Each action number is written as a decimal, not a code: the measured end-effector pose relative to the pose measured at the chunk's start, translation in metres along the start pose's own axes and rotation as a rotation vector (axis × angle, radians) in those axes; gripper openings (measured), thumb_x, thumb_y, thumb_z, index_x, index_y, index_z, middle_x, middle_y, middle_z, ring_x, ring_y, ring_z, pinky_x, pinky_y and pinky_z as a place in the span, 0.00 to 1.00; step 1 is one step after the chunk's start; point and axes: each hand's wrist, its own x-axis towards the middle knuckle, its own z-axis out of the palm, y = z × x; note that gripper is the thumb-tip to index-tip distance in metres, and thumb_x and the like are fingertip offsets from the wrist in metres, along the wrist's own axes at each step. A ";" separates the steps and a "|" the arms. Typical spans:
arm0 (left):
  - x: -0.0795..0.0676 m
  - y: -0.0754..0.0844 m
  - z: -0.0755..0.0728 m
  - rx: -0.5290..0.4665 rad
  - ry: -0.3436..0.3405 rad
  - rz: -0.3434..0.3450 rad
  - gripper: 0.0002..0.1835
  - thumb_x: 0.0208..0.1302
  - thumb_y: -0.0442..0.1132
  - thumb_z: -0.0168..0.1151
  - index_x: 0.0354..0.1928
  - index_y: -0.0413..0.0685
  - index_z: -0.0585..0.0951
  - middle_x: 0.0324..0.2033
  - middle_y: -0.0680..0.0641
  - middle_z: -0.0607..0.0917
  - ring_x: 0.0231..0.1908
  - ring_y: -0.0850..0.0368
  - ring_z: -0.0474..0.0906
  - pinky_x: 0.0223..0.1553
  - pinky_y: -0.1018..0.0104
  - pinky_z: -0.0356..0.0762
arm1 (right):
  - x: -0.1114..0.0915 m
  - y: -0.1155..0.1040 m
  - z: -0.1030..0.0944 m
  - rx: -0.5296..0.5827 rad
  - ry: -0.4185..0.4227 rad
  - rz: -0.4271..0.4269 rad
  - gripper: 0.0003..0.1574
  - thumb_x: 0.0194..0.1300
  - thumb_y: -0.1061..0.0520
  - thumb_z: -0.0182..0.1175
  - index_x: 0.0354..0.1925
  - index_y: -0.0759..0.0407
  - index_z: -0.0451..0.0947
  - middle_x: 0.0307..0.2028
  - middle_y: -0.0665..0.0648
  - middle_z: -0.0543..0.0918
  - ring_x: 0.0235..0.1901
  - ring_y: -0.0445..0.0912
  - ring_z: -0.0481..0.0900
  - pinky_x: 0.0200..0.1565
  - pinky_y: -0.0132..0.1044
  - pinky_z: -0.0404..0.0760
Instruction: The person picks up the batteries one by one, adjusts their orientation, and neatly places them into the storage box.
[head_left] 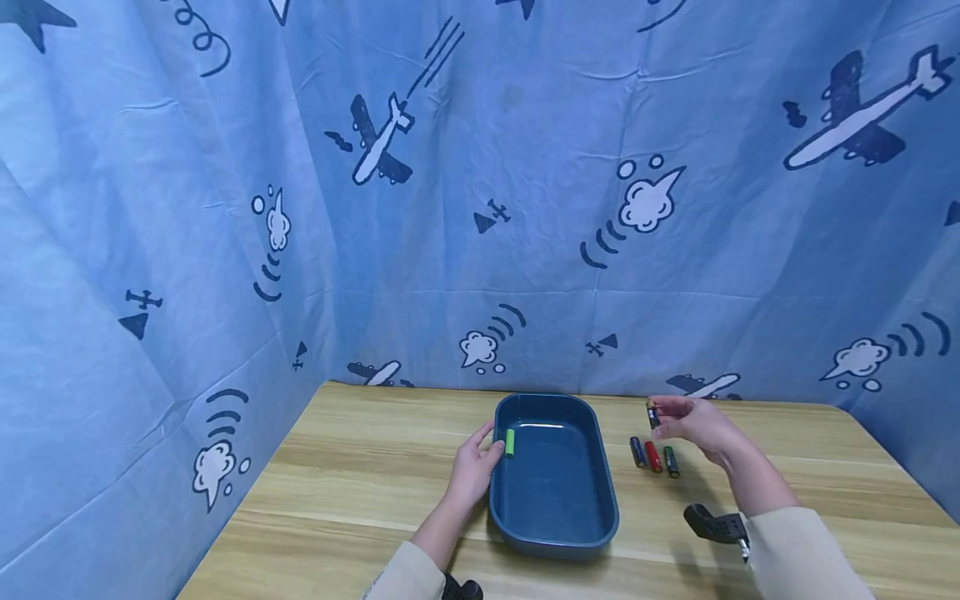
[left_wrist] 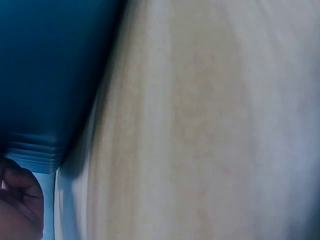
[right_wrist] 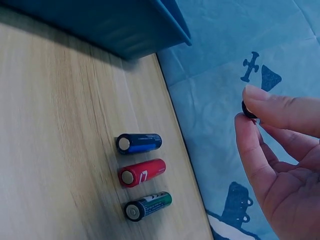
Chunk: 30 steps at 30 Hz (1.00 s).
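Black-and-gold battery (head_left: 652, 414) is sitting between the thumb and fingertips of your right hand (head_left: 697, 427); you are pinching it above the table (head_left: 337, 467). In the right wrist view only its dark end is showing past your thumb. Below those fingers, on the wood-grain surface, three more batteries are lying in a row, close but not touching: the blue battery (head_left: 638, 452) is lying toward your left fingers, the red battery (head_left: 654, 457) is taking the middle, and the dark green battery (head_left: 671, 462) is lying at the opposite end.

Your left hand (head_left: 471, 467) is gripping the near-side wall of the blue bin (head_left: 555, 500), thumb bending over the rim, fingers staying outside; the left wrist view is showing only part of that hand. Inside, just beside your left thumb, the light green battery (head_left: 510, 443) is resting close to the wall. The bin is standing between your two hands. Beyond both sets of fingertips, the blue curtain (head_left: 450, 250) is hanging, bearing printed airplanes and clouds.
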 end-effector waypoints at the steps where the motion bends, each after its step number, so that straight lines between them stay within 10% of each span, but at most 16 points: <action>1: 0.001 -0.002 0.000 0.007 0.005 0.000 0.26 0.67 0.36 0.53 0.65 0.37 0.64 0.27 0.31 0.83 0.30 0.39 0.82 0.32 0.56 0.81 | 0.000 0.000 0.001 0.004 -0.003 0.000 0.47 0.50 0.62 0.69 0.63 0.75 0.58 0.58 0.76 0.65 0.54 0.61 0.69 0.56 0.57 0.67; 12: -0.004 0.014 0.002 -0.043 -0.018 0.002 0.26 0.66 0.33 0.52 0.64 0.31 0.63 0.29 0.25 0.81 0.33 0.30 0.79 0.35 0.49 0.80 | 0.002 -0.002 0.001 0.015 -0.003 -0.002 0.47 0.51 0.61 0.69 0.63 0.75 0.58 0.58 0.76 0.65 0.55 0.62 0.68 0.55 0.56 0.69; 30: 0.002 -0.001 0.001 0.039 0.028 -0.015 0.25 0.65 0.37 0.54 0.64 0.40 0.67 0.23 0.32 0.82 0.26 0.43 0.82 0.29 0.59 0.81 | 0.006 -0.012 0.011 0.073 -0.019 0.030 0.46 0.53 0.61 0.67 0.65 0.72 0.57 0.60 0.75 0.63 0.58 0.63 0.64 0.57 0.56 0.66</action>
